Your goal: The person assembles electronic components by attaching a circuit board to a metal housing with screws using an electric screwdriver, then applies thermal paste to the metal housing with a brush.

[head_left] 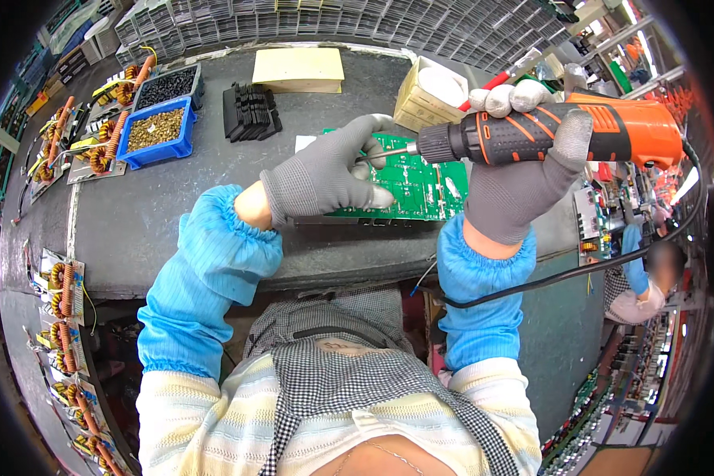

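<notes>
A green circuit board [420, 186] lies on the dark worktop in front of me, its solder side up. My right hand [523, 170], in a grey glove with pale fingertips, is wrapped round an orange-and-black electric screwdriver [555, 135] held almost level. Its thin bit points left, over the board. At the bit's tip are the curled fingers of my left hand [325, 170], gloved the same way. One fingertip of that hand rests on the board's face. Whatever those curled fingers hold is too small or hidden to name.
Left of the board stand a blue bin [157, 133] of small brass-coloured parts and a bin of black parts [166, 87]. Black plates [250, 113], a yellow pad [298, 70] and a cardboard box [430, 91] lie behind. A black cable [579, 274] trails right; a person [639, 278] sits beyond.
</notes>
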Motion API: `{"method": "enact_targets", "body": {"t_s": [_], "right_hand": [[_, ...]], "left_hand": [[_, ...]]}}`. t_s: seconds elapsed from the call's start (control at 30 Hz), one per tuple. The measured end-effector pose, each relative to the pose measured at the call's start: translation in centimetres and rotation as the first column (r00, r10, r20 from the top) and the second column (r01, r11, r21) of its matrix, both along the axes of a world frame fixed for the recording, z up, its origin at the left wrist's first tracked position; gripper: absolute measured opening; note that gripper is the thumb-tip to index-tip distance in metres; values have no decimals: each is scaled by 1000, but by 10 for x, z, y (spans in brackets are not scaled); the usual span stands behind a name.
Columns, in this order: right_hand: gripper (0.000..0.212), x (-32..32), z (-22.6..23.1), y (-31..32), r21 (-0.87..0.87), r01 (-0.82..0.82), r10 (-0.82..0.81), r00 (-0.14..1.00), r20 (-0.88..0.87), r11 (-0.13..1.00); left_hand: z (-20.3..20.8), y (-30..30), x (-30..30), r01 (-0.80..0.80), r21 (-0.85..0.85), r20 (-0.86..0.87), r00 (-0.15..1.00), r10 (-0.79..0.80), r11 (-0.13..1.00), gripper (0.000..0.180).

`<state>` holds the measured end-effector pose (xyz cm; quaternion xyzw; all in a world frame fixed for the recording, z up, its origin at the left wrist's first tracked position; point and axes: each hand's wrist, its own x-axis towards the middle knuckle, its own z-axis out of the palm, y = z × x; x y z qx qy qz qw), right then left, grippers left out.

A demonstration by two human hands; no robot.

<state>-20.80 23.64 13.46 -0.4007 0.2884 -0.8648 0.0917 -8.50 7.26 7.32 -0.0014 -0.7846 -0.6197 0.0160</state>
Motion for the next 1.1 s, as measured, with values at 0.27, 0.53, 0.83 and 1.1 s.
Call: {"method": "enact_targets", "body": {"t_s": [0.27,0.53,0.83,1.1], "right_hand": [[50,-9,5,13,-26,72,-71,997,28,997],[53,-8,2,16,12,175,-175,985,-4,984],[51,-2,-3,21,-10,129,-129,992,9,992],[46,1,-6,6,24,253,-253,967,21,967]], "left_hand": [[-10,-1,5,-85,-67,-88,993,79,994,67],[-29,-1,-1,-349,-362,-355,909,218,864,23],[-35,5,-2,-366,-306,-374,895,242,879,25],[-35,3,5,-394,-324,-339,897,283,860,35]]}}
